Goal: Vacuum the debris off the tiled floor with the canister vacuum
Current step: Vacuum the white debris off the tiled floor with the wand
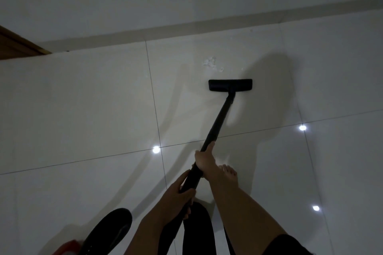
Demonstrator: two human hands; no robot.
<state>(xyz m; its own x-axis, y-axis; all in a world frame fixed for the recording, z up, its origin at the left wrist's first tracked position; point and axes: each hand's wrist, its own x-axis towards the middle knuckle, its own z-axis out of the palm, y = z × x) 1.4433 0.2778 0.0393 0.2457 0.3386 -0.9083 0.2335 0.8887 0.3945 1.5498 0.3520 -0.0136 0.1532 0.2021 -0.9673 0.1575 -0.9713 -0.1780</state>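
A black vacuum wand (219, 118) slants from my hands down to a flat black floor head (230, 85) resting on the pale tiled floor (83, 99). A small patch of white debris (211, 63) lies just beyond the head, toward the wall. My right hand (204, 161) grips the wand higher along its length, thumb pointing down the tube. My left hand (178, 194) wraps the wand's lower end near my body. A black hose (196, 230) drops from there between my arms.
A black rounded vacuum part (109, 232) and something red (68, 248) sit at the bottom left. My bare foot (229, 174) stands right of the wand. The wall and skirting (186, 25) run behind the debris; a wooden door edge (18, 45) is at far left.
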